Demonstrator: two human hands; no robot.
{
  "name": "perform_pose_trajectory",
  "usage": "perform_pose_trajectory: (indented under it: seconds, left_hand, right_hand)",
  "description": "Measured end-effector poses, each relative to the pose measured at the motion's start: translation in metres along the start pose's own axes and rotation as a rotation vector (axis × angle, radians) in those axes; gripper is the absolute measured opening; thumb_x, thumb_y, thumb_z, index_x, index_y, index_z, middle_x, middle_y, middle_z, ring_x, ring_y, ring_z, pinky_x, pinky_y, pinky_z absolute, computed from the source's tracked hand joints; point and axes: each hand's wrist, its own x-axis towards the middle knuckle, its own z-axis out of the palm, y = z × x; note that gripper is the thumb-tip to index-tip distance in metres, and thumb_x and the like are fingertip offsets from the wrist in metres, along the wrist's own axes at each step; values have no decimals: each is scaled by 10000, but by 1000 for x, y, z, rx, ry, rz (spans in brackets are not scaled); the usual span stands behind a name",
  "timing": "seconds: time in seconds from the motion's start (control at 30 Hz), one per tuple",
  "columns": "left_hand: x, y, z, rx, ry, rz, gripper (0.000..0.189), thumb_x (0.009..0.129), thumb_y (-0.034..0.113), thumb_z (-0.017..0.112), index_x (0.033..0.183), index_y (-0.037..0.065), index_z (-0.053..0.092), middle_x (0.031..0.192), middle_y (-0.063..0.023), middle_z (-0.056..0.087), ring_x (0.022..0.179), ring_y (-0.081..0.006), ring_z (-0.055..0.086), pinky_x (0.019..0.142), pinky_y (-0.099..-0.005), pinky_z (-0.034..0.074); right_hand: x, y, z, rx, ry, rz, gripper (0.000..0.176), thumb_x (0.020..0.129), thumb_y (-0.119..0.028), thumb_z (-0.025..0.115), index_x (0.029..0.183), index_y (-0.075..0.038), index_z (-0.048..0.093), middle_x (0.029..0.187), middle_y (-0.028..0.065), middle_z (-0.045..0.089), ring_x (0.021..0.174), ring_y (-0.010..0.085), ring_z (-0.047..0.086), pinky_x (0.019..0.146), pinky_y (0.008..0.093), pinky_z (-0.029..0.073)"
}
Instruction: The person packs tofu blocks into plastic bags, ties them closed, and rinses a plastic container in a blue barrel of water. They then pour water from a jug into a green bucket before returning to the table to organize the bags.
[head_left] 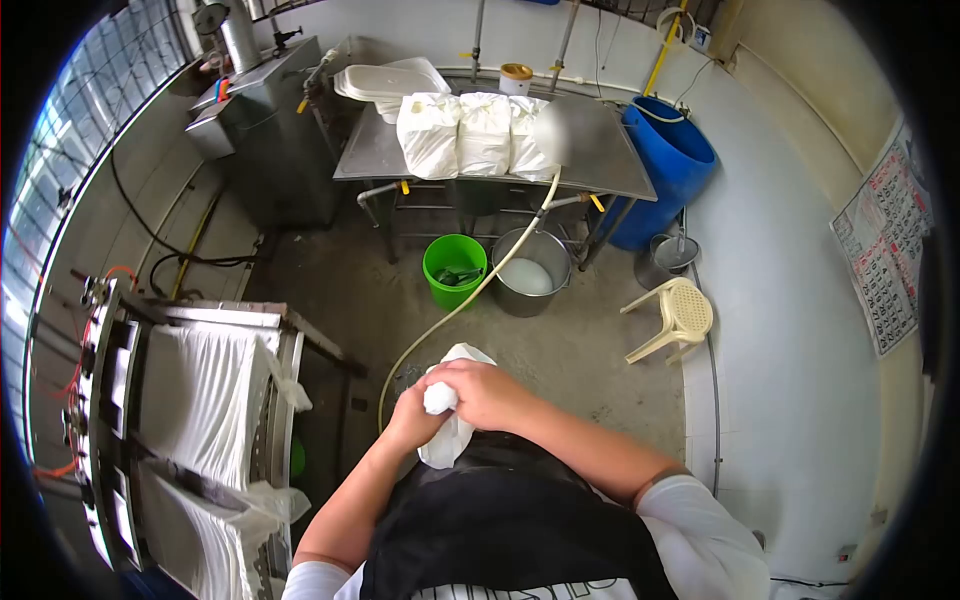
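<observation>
In front of my black apron [500, 520], both hands are closed around a bunched white cloth [447, 446]. My left hand [412, 418] wraps it from the left. From the right, my right hand [490, 393] grips it, the fingers of the two hands meeting at the top. A rounded white lump of the cloth pokes out between the thumbs. One part of the cloth shows beyond the hands and another hangs down toward the apron. The fingertips are mostly hidden.
A steel table [600, 150] bears white wrapped bundles [484, 135] and stacked trays [395, 78]. Below stand a green bucket [452, 250] and a metal pail [530, 290]. A hose [430, 330] crosses the floor. Cloth-lined molds [200, 400] stand left, a stool [688, 312] right.
</observation>
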Motion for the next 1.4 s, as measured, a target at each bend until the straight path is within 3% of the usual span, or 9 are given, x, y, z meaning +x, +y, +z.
perform_pose_trajectory:
  seconds: [0.1,0.23,0.33,0.57,0.83,1.0,1.17,1.3,1.4]
  left_hand:
    - [52,-10,-7,58,146,116,360,837,112,749,1176,25,667,1077,-164,732,1004,-234,711,863,-345,539]
    - [130,-22,-20,47,390,-48,128,866,69,689,981,15,675,872,-116,730,809,-181,684,733,-339,535]
    - [202,-25,-51,-20,597,-228,161,932,158,685,953,0,667,837,-82,715,784,-141,636,717,-346,515]
    - [381,68,-177,-187,784,-222,189,939,183,674,974,-3,663,829,-21,652,783,-104,566,709,-314,470]
    - [582,59,-278,-128,884,118,228,980,203,657,1078,-1,685,878,-5,670,798,-91,580,748,-283,475]
    - [683,-12,-299,-333,863,-4,257,950,214,654,1069,-12,686,823,-9,646,759,-107,541,704,-303,453]
    - [679,-58,-276,-193,825,-153,327,969,259,657,1156,-8,689,869,-80,686,799,-116,573,740,-315,489]
    - [617,-39,-255,254,493,-97,382,945,277,705,1180,-22,671,1023,-218,706,868,-291,706,734,-366,546]
    - [603,-36,-281,497,694,320,492,903,289,739,1260,-27,621,1065,-209,687,938,-380,672,809,-427,534]
  right_hand:
    - [46,31,-29,-52,-221,-118,418,831,-29,613,1246,-65,650,1149,159,683,1055,372,659,903,461,530]
    - [87,73,-69,3,186,-348,615,906,-126,721,1464,-49,474,1381,169,578,1135,331,661,955,398,547]
    - [108,165,-90,455,66,105,566,913,-214,741,1406,-40,526,1256,194,660,1017,302,704,866,398,571]
    - [110,295,-178,167,39,466,365,935,-243,716,1221,-23,661,1055,172,728,870,280,725,780,371,571]
    - [213,318,-212,358,139,469,355,979,-206,674,1259,9,641,1055,106,724,897,154,688,800,313,553]
    - [266,326,-213,397,136,517,381,978,-244,680,1278,-13,642,1074,108,727,887,143,676,793,305,545]
    - [323,333,-221,381,60,597,387,979,-243,684,1277,-1,637,1081,85,725,894,128,660,794,294,540]
    - [354,346,-215,435,96,678,400,977,-248,687,1275,13,632,1078,85,725,885,134,664,798,295,542]
    - [360,356,-218,368,72,690,366,995,-246,665,1251,14,639,1063,80,718,876,135,674,793,288,546]
